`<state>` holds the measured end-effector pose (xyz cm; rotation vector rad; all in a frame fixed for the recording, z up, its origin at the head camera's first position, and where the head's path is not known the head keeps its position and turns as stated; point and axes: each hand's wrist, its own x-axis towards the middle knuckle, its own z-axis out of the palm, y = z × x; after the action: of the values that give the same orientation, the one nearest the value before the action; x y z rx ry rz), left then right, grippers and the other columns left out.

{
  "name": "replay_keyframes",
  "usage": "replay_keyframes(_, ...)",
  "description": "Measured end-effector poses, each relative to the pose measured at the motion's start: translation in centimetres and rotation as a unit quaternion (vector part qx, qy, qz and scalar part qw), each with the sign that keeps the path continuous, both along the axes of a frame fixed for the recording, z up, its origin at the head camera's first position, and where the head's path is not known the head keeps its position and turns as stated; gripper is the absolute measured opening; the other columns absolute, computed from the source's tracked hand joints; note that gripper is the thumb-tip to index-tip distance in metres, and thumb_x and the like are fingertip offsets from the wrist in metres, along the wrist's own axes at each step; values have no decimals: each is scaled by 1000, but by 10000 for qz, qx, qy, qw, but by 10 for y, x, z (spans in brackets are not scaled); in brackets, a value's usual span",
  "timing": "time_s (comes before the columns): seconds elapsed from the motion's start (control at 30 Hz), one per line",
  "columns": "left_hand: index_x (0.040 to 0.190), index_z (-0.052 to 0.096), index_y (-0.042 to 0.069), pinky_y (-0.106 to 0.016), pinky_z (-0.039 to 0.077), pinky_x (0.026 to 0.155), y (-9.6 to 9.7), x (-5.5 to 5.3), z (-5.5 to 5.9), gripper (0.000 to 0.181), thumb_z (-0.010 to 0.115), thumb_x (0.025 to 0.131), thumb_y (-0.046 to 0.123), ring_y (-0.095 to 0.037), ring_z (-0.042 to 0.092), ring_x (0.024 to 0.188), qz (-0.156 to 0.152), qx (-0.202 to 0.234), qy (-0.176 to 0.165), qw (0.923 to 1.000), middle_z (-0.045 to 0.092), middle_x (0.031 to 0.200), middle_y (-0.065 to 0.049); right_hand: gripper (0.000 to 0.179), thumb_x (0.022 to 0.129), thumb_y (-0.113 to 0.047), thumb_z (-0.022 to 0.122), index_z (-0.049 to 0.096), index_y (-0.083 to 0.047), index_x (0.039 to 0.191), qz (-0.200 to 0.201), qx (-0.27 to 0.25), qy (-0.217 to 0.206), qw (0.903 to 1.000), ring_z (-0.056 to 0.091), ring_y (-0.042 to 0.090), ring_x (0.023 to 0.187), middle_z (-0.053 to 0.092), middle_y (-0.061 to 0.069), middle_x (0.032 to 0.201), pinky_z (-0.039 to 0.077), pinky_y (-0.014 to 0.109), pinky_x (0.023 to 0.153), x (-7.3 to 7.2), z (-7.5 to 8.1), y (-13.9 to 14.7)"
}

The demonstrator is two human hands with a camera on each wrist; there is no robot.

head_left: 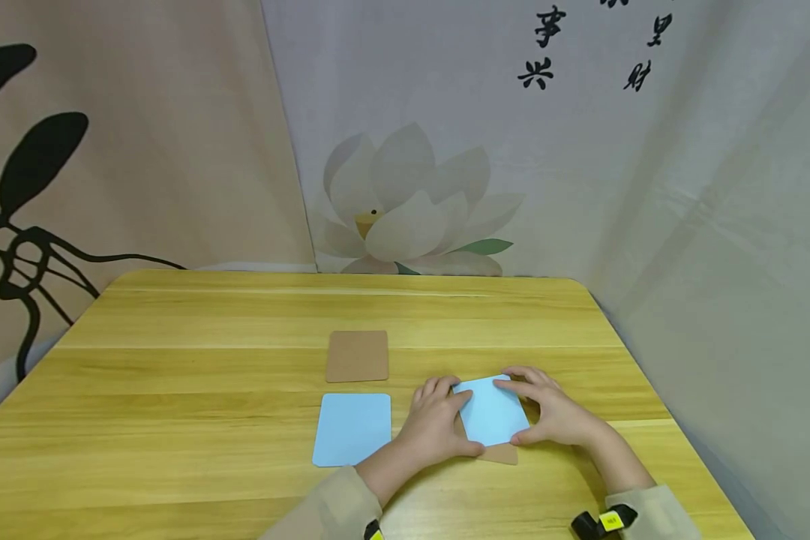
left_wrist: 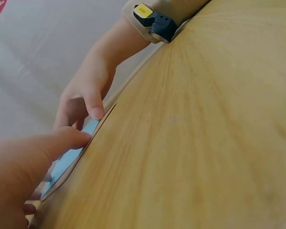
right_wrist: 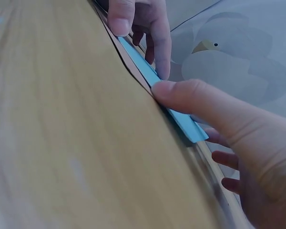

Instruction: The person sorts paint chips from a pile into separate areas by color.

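A blue square card lies tilted between both hands, turned slightly over a brown square card whose near edge shows beneath it. My left hand holds the blue card's left side, thumb at the near corner and fingers at the far one. On the opposite side my right hand pinches it with thumb and fingers. In the right wrist view, the blue card overhangs the brown one at its right end. From the left wrist, the right thumb sits at the near edge of the blue card.
Left of the hands, another blue square card lies flat on the wooden table. Behind it is a second brown square card. A printed curtain hangs beyond the table's far edge. Dark bands with yellow labels circle both sleeves.
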<state>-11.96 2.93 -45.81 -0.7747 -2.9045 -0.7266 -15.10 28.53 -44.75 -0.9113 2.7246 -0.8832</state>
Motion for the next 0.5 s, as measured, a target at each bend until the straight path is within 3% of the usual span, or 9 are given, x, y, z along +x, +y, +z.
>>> replay_keyframes(0.5, 132, 59, 10, -45, 30, 103, -2, 0, 1, 85, 78, 66, 60, -25, 37, 124, -4, 96, 308, 9995, 44, 136, -9, 85, 69, -53, 80, 52, -14, 140, 37, -101, 227, 9997, 31, 33, 129, 36, 8, 144, 34, 59, 94, 3, 4, -6)
